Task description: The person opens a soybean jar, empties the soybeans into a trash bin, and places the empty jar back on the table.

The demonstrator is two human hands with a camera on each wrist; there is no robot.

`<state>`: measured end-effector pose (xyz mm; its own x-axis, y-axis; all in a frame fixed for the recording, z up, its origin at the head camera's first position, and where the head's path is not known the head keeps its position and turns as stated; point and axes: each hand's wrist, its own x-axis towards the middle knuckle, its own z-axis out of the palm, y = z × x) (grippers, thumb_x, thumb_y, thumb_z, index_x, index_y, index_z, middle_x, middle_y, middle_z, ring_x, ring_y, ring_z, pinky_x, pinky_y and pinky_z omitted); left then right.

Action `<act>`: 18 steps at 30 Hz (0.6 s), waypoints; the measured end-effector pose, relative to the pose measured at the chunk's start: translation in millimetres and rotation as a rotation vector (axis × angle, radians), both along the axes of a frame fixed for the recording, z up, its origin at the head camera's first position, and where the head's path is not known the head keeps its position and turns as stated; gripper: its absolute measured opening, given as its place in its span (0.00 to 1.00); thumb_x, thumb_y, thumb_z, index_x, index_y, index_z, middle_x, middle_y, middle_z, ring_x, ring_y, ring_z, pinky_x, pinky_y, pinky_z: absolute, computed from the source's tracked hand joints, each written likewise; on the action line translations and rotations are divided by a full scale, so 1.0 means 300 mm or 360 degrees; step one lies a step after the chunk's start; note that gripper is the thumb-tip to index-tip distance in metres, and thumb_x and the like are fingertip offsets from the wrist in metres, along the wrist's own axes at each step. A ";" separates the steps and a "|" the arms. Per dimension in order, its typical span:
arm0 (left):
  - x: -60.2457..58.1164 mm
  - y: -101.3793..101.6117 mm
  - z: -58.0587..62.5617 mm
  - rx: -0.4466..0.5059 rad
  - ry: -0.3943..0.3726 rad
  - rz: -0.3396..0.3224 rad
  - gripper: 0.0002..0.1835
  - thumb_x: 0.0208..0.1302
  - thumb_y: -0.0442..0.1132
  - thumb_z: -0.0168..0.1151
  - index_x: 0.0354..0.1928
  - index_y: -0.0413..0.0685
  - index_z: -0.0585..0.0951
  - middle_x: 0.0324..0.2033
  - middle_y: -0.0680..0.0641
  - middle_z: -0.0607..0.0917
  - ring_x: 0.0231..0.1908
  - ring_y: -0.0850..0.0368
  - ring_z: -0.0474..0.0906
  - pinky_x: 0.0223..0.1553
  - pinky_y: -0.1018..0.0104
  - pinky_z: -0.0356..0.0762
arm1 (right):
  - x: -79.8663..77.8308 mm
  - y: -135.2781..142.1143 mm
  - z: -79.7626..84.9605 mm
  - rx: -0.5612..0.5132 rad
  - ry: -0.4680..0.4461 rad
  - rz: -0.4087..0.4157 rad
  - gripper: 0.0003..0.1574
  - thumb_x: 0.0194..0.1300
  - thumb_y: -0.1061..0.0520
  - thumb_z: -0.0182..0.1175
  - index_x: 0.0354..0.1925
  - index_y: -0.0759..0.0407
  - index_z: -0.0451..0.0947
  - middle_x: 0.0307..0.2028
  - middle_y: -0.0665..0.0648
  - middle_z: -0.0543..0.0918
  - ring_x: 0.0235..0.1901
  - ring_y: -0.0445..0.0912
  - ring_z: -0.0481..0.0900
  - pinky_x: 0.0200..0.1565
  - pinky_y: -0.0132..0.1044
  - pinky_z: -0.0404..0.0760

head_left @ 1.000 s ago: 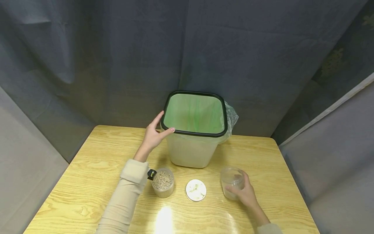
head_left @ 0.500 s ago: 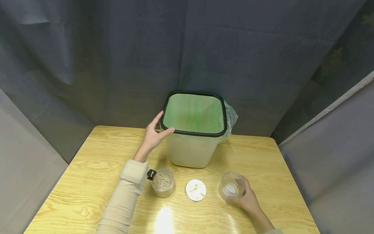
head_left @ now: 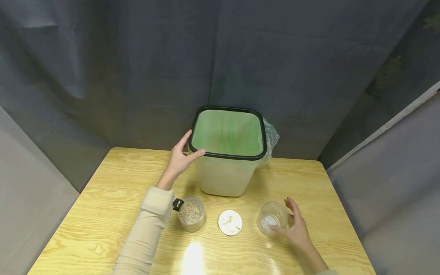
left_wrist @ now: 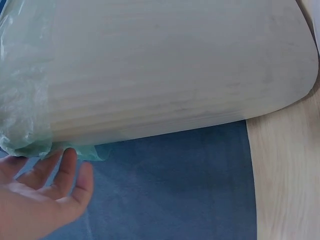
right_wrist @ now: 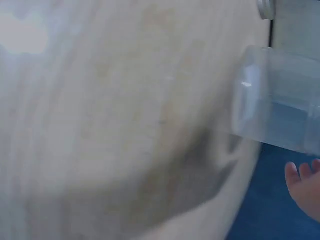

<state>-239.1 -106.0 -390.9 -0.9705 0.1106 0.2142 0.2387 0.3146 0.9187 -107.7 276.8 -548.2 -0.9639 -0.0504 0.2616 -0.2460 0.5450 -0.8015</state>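
Observation:
A trash bin (head_left: 223, 173) with a black rim and a green bag liner stands at the table's back. My left hand (head_left: 178, 160) rests on its front left corner, thumb on the rim, fingers spread along the left side. In the left wrist view its fingers (left_wrist: 66, 175) touch the liner's lower fold. At the front right, a clear plastic jar (head_left: 272, 218) stands upright without a lid. My right hand (head_left: 298, 229) is just right of it, fingers spread apart from the wall; whether the thumb touches it I cannot tell.
A jar of pale round beans or beads (head_left: 191, 214) stands front left, under my left forearm. A round white lid (head_left: 230, 223) lies between the two jars. Clear plastic bag (head_left: 271, 139) hangs from the bin's right side. Dark curtains (head_left: 154, 76) enclose the wooden table (head_left: 113, 214).
The clear jar has been tilted toward me and set slightly left, showing its inside. My right hand's fingers have spread away from it. The left hand and bin stay as they were.

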 end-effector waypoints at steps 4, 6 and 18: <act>0.004 -0.003 0.008 -0.0051 -0.0011 0.0021 0.44 0.51 0.51 0.67 0.69 0.60 0.56 0.67 0.46 0.58 0.58 0.47 0.61 0.49 0.49 0.68 | 0.006 -0.035 0.091 -0.0031 0.0196 -0.0037 0.64 0.36 0.67 0.75 0.67 0.64 0.50 0.60 0.68 0.63 0.58 0.57 0.60 0.51 0.26 0.65; 0.008 -0.005 0.014 -0.0083 -0.0021 0.0018 0.45 0.52 0.51 0.66 0.69 0.59 0.55 0.66 0.45 0.58 0.57 0.46 0.62 0.53 0.48 0.64 | 0.011 -0.062 0.145 -0.0059 0.0255 -0.0025 0.62 0.34 0.70 0.74 0.66 0.68 0.53 0.59 0.69 0.65 0.57 0.55 0.62 0.51 0.24 0.64; 0.028 -0.018 0.033 -0.0185 0.0017 -0.0061 0.45 0.55 0.50 0.64 0.70 0.53 0.52 0.62 0.41 0.65 0.52 0.48 0.67 0.45 0.50 0.70 | 0.033 -0.192 0.312 -0.0039 0.0433 0.0164 0.55 0.31 0.72 0.73 0.60 0.76 0.58 0.53 0.72 0.69 0.53 0.55 0.66 0.47 0.30 0.69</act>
<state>-230.7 -111.5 -381.0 -0.9628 0.1721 0.2082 0.2622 0.4096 0.8738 -97.6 219.3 -454.7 -0.8483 -0.1348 0.5121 -0.5068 0.4872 -0.7112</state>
